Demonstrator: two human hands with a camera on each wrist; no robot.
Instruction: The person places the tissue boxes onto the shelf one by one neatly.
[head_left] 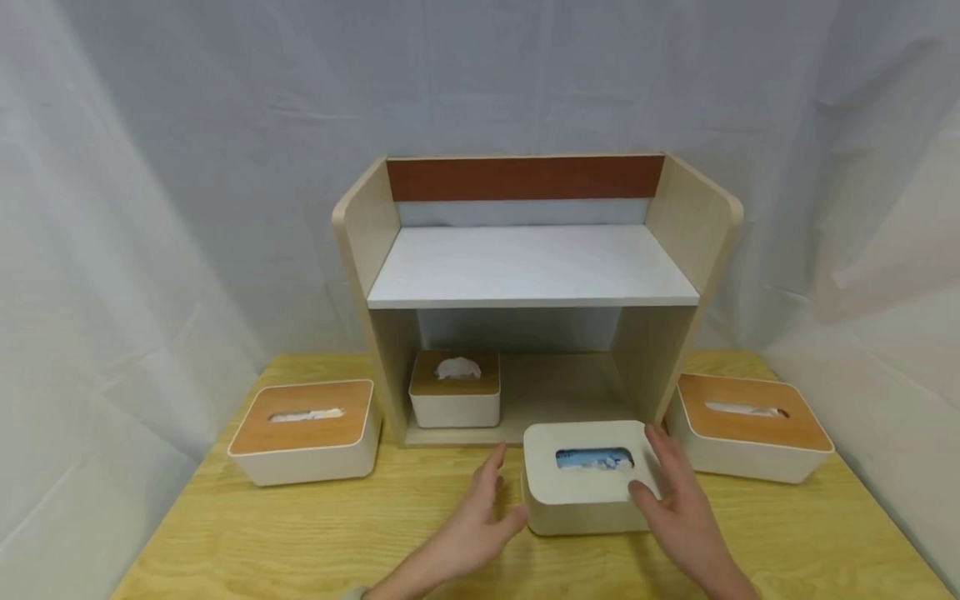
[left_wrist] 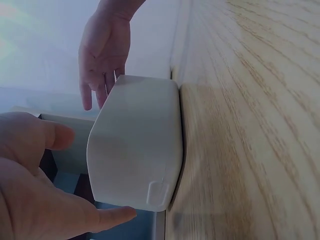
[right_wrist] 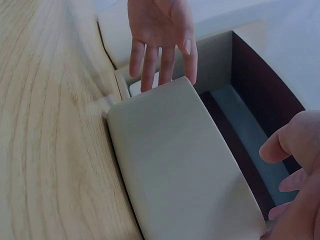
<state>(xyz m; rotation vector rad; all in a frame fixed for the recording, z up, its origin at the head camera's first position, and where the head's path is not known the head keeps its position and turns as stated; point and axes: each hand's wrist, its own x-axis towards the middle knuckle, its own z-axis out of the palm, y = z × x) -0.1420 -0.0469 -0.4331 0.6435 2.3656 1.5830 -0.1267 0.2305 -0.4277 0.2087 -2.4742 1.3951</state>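
An all-white tissue box (head_left: 581, 518) with an oval slot sits on the table in front of the shelf. A blue-and-white pack shows through the slot. My left hand (head_left: 476, 527) is at the box's left side, thumb and fingers spread apart. In the left wrist view its fingers are extended beside the end wall of the box (left_wrist: 135, 140). My right hand (head_left: 681, 510) is at the right end, fingertips by the far right corner and thumb over the lid's edge. The right wrist view shows the thumb and fingers apart, not closed round the box (right_wrist: 175, 160).
A small wooden-lidded tissue box (head_left: 456, 410) stands at the left of the lower compartment of the shelf unit (head_left: 532, 262). Wooden-lidded boxes flank the unit, a left box (head_left: 307, 462) and a right box (head_left: 750, 454). All stand on the wood-grain table (head_left: 300, 542).
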